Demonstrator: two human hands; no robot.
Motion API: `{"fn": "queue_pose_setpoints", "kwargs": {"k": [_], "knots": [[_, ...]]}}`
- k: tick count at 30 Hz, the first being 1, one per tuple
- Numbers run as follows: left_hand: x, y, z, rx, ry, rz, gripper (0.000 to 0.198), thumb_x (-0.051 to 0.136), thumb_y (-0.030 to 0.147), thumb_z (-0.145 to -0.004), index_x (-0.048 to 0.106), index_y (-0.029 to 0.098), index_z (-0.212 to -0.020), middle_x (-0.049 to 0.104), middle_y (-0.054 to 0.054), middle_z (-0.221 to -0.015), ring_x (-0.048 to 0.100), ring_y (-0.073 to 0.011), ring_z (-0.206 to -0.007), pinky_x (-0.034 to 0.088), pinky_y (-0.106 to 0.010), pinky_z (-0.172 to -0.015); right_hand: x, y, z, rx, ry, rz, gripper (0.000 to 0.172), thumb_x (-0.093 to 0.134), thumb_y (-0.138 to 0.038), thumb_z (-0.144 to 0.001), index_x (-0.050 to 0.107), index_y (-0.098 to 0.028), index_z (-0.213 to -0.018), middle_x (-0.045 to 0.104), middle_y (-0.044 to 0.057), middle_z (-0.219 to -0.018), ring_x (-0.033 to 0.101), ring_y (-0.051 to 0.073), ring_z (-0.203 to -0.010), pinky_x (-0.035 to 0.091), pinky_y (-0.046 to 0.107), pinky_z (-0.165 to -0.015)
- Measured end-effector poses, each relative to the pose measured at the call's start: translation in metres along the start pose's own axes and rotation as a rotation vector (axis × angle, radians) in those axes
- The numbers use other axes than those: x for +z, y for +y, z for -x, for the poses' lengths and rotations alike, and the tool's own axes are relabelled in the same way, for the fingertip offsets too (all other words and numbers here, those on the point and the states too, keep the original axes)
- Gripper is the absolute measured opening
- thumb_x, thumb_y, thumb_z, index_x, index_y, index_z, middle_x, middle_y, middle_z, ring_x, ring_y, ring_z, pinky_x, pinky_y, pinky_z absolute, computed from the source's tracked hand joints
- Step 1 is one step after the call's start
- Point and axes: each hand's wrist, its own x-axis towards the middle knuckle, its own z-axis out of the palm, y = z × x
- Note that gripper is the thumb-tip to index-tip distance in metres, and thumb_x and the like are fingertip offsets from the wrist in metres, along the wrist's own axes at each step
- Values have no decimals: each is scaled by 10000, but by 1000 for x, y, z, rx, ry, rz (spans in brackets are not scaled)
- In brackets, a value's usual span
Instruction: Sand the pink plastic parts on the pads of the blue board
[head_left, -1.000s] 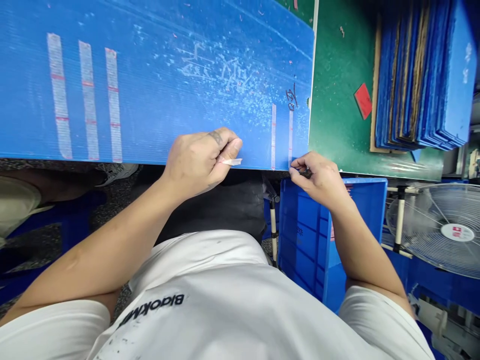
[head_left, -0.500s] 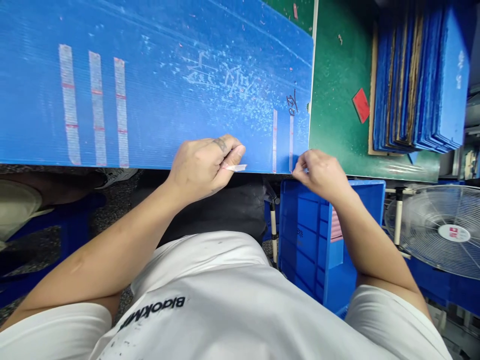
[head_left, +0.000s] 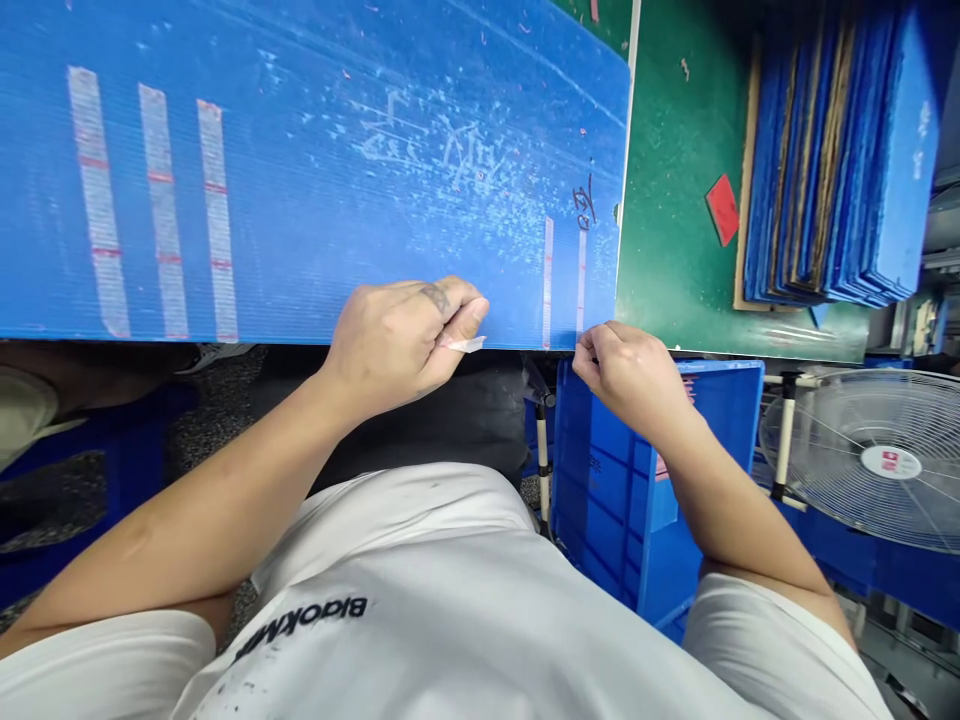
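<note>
My left hand (head_left: 409,340) is closed at the near edge of a blue corrugated sheet (head_left: 315,200). A short whitish translucent strip (head_left: 466,345) sticks out between its thumb and curled fingers. Farther right, my right hand (head_left: 630,375) pinches at the same edge, its fingertips by the lower end of a narrow white strip with red marks (head_left: 581,280). Whether the fingers grip that end is hidden. A similar narrow strip (head_left: 548,285) lies just left of it. Three wider strips with red marks, one of them the nearest wide strip (head_left: 217,220), lie flat toward the left.
A stack of blue sheets and brown boards (head_left: 832,160) stands on the green surface (head_left: 675,200) at right, beside a red piece (head_left: 722,210). Below the edge are a blue crate (head_left: 600,480) and a fan (head_left: 889,462). Part of another person (head_left: 26,400) shows at far left.
The three wide strips appear farther left in view. My right hand has shifted slightly left and down; my left hand has barely moved and still holds the short strip.
</note>
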Motion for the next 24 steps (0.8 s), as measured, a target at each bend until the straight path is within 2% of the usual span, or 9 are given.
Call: {"fn": "queue_pose_setpoints", "kwargs": {"k": [3,6,10,14,16,18,19,21,24], "knots": [[0,1,0,5,14,8,389,498,412,-1182,806,250,-1007,751,-57,-763,741,-233,-704,483,-363,-659,2,5,-7,-3,-45,25,158,570,-178,-1023,683,-190,-914,742,144,-826,636,275,-689,391,389,-659],[0,1,-1,1,9,19,405,485,418,-1181,787,254,-966,769,-54,-779,758,-236,-720,488,-361,-656,2,31,-19,0,-15,-12,109,613,-222,-1003,681,-199,-921,754,130,-842,661,276,-712,414,384,-667],[-1,1,-1,5,-9,21,394,479,394,-1171,776,257,-952,765,-49,-764,753,-239,-708,478,-362,-640,-4,93,-49,57,153,-87,64,687,-229,-946,659,-243,-890,750,95,-854,688,281,-789,501,416,-757],[-2,1,-1,-13,-3,63,356,505,391,-1168,779,249,-992,750,-38,-762,735,-220,-692,493,-345,-667,-34,135,-83,120,402,-76,144,720,-271,-965,624,-274,-859,722,99,-852,685,267,-855,509,438,-817],[-4,3,-3,-60,12,115,298,539,404,-1170,790,246,-1142,726,-14,-756,707,-200,-658,502,-328,-674,-56,125,-91,172,599,-41,170,709,-236,-971,599,-278,-849,715,108,-860,678,254,-859,495,437,-822],[-6,6,-10,-117,11,168,351,594,421,-1166,722,237,-1435,707,15,-760,669,-181,-615,502,-312,-660,-75,92,-90,111,707,-49,149,690,-179,-960,609,-266,-870,725,103,-878,672,241,-829,495,426,-809],[-8,9,-14,-131,-7,194,479,634,433,-1155,631,221,-1584,709,23,-776,663,-178,-610,504,-308,-657,-81,68,-86,13,676,-87,125,686,-173,-957,625,-258,-888,733,92,-884,674,235,-808,504,418,-796],[-9,14,-22,-88,-75,226,669,694,461,-1129,507,187,-1710,742,8,-839,703,-195,-667,523,-314,-679,-85,20,-76,-237,456,-227,71,669,-212,-986,664,-254,-928,744,60,-893,689,225,-787,537,400,-777],[-8,19,-27,62,-170,219,393,618,490,-1164,754,211,-1405,793,-58,-928,791,-256,-860,561,-342,-760,-73,-28,-62,-326,159,-421,125,638,-322,-1052,698,-271,-955,755,43,-920,715,227,-825,586,395,-813]]}}
